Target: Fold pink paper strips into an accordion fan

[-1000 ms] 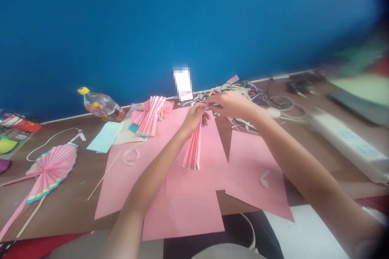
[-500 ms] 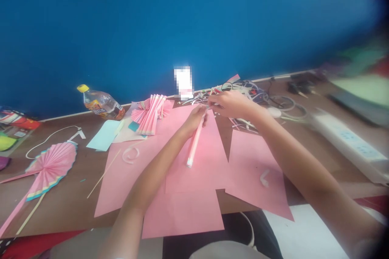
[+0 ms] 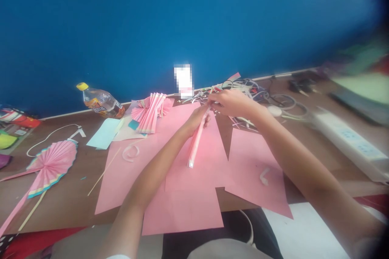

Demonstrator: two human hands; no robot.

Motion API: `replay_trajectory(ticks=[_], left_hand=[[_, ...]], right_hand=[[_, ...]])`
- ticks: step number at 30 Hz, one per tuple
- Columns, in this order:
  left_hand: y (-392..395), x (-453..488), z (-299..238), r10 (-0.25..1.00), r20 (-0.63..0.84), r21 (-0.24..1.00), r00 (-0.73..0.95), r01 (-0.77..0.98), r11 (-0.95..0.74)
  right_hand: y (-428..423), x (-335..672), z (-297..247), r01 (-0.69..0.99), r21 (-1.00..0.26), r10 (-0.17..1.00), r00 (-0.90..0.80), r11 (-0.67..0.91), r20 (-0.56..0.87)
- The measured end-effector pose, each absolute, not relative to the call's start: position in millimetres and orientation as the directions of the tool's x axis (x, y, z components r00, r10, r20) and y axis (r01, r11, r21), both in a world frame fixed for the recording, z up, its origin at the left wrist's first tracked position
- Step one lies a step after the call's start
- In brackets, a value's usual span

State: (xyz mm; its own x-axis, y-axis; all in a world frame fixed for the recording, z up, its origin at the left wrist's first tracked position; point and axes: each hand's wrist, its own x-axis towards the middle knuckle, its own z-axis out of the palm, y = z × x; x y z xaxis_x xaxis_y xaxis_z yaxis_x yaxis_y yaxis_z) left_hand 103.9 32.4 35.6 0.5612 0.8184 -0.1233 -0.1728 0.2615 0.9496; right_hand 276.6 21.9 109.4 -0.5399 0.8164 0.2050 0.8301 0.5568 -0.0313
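A narrow folded strip of pink paper (image 3: pixel 197 141) with a pale edge slants toward me above the pink sheets (image 3: pixel 194 210). My left hand (image 3: pixel 199 118) is closed around its far part. At the strip's far end, my right hand (image 3: pixel 225 102) has its fingers pinched together, touching the same strip; its fingertips are partly hidden. Left of my hands stands a pleated pink paper fan (image 3: pixel 153 113). Another open pink fan (image 3: pixel 53 164) with a blue and yellow edge lies at the far left. A thin stick (image 3: pixel 104 172) rests partly on the sheets.
A plastic bottle (image 3: pixel 101 101) lies tilted near the blue wall (image 3: pixel 194 20). Pale blue paper (image 3: pixel 103 133) sits before it. Paper scraps (image 3: pixel 243 87) are heaped behind my right hand. On the right are a white power strip (image 3: pixel 349 141) and coiled cable (image 3: pixel 288 105).
The folded strip's near end has turned slightly, and its pleats show a little wider. Both hands stay at its far end, with only small finger movement.
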Motion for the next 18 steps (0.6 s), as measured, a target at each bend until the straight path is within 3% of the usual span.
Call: replay_trajectory(ticks=[18], left_hand=[[41.1,103.0,24.1,0.878,-0.202,0.918,0.435,-0.228,0.324]], right_hand=[[10.7,264.4,113.0,0.763,-0.023,0.758,-0.638,0.646,0.132]])
